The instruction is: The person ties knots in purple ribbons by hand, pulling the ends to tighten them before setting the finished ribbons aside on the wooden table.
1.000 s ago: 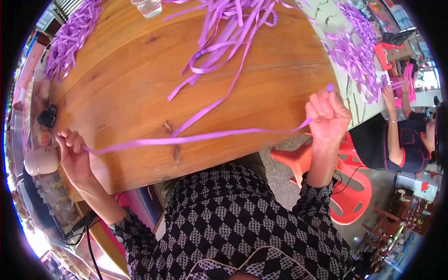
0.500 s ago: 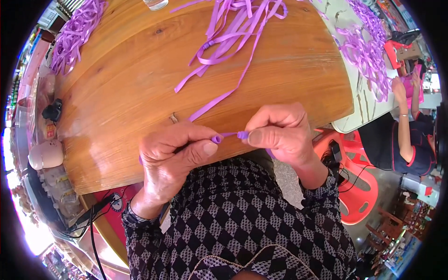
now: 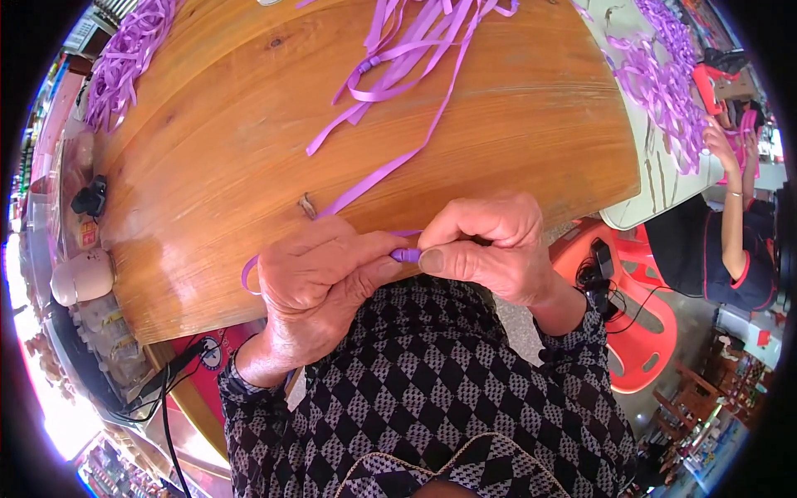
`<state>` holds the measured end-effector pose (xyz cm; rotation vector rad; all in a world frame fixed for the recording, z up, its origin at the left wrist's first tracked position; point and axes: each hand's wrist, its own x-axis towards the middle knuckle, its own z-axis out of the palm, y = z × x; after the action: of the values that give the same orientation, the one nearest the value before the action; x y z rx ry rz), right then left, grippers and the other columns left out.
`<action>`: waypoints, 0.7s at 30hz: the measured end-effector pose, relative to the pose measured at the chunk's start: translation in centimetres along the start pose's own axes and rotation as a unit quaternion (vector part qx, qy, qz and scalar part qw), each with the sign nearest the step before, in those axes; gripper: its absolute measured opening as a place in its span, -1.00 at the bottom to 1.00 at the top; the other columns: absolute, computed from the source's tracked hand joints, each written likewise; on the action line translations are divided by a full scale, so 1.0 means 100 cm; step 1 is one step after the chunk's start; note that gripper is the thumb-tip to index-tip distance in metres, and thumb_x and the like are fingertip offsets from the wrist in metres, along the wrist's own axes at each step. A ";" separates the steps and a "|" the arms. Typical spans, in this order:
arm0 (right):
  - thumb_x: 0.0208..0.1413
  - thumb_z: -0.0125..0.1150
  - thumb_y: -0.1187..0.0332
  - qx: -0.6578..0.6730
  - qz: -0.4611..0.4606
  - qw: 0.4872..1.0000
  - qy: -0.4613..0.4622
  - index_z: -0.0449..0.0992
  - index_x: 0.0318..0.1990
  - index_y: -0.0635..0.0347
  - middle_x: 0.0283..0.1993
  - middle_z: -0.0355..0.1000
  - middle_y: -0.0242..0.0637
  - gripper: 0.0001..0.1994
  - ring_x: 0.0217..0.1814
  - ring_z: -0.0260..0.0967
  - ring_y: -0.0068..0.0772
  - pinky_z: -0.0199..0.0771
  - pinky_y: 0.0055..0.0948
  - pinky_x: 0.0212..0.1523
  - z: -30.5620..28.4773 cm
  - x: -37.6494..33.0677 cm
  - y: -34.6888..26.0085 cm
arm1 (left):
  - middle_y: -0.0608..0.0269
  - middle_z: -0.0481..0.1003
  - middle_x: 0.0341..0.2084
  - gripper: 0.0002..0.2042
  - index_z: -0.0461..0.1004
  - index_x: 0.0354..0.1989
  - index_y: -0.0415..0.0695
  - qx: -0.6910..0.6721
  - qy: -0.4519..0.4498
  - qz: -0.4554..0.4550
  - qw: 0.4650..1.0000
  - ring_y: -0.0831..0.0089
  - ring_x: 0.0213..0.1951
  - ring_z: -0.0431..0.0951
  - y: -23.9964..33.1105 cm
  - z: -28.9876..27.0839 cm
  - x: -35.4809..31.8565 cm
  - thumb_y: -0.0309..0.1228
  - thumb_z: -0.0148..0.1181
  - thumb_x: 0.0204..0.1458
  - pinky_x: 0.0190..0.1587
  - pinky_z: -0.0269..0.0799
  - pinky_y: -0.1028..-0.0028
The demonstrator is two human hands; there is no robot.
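Note:
My left hand [image 3: 311,278] and my right hand [image 3: 490,249] meet over the near edge of the wooden table, each in a pinch. Between their fingertips sits a purple ribbon [image 3: 407,255], coiled into a small tight knot or loop. My left thumb and forefinger grip its left end, and my right thumb and forefinger grip its right end. A loop of the ribbon curves out to the left of my left hand. A longer ribbon length [image 3: 374,178] runs from behind my left hand to a loose bunch of purple ribbons [image 3: 423,50] farther up the table.
Purple ribbon piles lie at the far left [image 3: 133,62] and on a white table [image 3: 635,214] to the right. A black object [image 3: 90,197] and a pale rounded object [image 3: 83,276] stand along the left edge. A red plastic chair [image 3: 639,332] and another person [image 3: 730,241] are at right.
My hands have come closer together. The two purple coils that were apart, joined by a stretch of ribbon, now meet as one. The other person's hand has moved slightly.

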<state>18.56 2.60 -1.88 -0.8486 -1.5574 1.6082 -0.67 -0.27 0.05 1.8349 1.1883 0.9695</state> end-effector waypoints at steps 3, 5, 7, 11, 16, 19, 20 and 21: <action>-0.07 0.27 0.45 0.000 0.000 1.000 0.001 0.48 -0.53 0.31 -0.66 0.31 -0.45 -0.87 -0.63 0.14 -0.76 0.05 -0.68 -0.63 0.001 0.000 -0.001 | 0.22 0.40 -0.67 -0.82 0.53 -0.37 -0.25 0.008 0.002 0.003 1.000 0.42 -0.62 0.35 0.000 0.001 -0.001 -0.53 0.28 -0.22 -0.56 0.23 0.50; -0.07 0.26 0.48 -0.017 0.011 0.999 -0.030 0.48 -0.51 0.32 -0.63 0.33 -0.45 -0.90 -0.60 0.16 -0.76 0.09 -0.69 -0.61 0.001 -0.001 -0.002 | 0.22 0.40 -0.66 -0.81 0.52 -0.37 -0.25 0.016 0.007 0.015 1.000 0.40 -0.61 0.35 0.000 0.001 -0.001 -0.54 0.29 -0.23 -0.55 0.23 0.50; -0.06 0.25 0.49 -0.026 0.010 0.999 -0.026 0.48 -0.48 0.32 -0.61 0.34 -0.44 -0.91 -0.58 0.17 -0.76 0.11 -0.69 -0.59 0.001 -0.001 0.000 | 0.22 0.40 -0.65 -0.79 0.51 -0.38 -0.24 0.065 0.011 0.057 0.996 0.36 -0.60 0.36 -0.001 0.002 0.002 -0.54 0.30 -0.26 -0.54 0.24 0.48; -0.03 0.22 0.52 -0.043 0.022 0.999 0.001 0.48 -0.41 0.32 -0.55 0.37 -0.43 -0.94 -0.53 0.21 -0.77 0.19 -0.69 -0.55 0.005 -0.002 0.002 | 0.22 0.39 -0.64 -0.79 0.50 -0.40 -0.24 0.093 0.026 0.080 0.992 0.33 -0.59 0.36 -0.002 0.002 0.002 -0.54 0.30 -0.29 -0.53 0.26 0.46; -0.02 0.21 0.51 -0.064 -0.003 0.997 0.052 0.49 -0.38 0.33 -0.54 0.40 -0.42 -0.93 -0.52 0.26 -0.75 0.22 -0.68 -0.55 0.014 -0.006 0.006 | 0.20 0.38 -0.65 -0.78 0.47 -0.43 -0.26 0.131 0.040 0.102 0.985 0.32 -0.61 0.36 -0.005 0.005 0.003 -0.53 0.31 -0.32 -0.54 0.26 0.46; -0.05 0.23 0.50 -0.119 -0.060 0.989 0.056 0.49 -0.39 0.31 -0.56 0.40 -0.37 -0.92 -0.56 0.30 -0.68 0.23 -0.65 -0.57 0.012 -0.005 0.007 | 0.19 0.38 -0.65 -0.76 0.47 -0.42 -0.26 0.146 0.043 0.103 0.983 0.31 -0.60 0.37 -0.004 0.006 0.001 -0.56 0.30 -0.36 -0.55 0.26 0.45; -0.07 0.24 0.51 -0.152 -0.101 0.982 0.048 0.49 -0.40 0.31 -0.57 0.40 -0.33 -0.92 -0.58 0.31 -0.61 0.23 -0.63 -0.58 0.011 -0.004 0.008 | 0.19 0.38 -0.65 -0.76 0.47 -0.42 -0.26 0.146 0.044 0.103 0.983 0.31 -0.60 0.37 -0.005 0.007 0.000 -0.56 0.30 -0.36 -0.55 0.26 0.45; -0.07 0.24 0.51 -0.152 -0.100 0.982 0.049 0.49 -0.40 0.31 -0.57 0.40 -0.33 -0.92 -0.58 0.31 -0.61 0.23 -0.63 -0.58 0.010 -0.003 0.010 | 0.19 0.38 -0.64 -0.74 0.47 -0.41 -0.27 0.164 0.041 0.113 0.979 0.31 -0.60 0.37 -0.006 0.008 -0.001 -0.58 0.29 -0.39 -0.57 0.26 0.45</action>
<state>17.78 1.79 -2.79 -0.8839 -1.7841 1.1869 -0.24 -0.31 -0.87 2.2480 1.2691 1.0290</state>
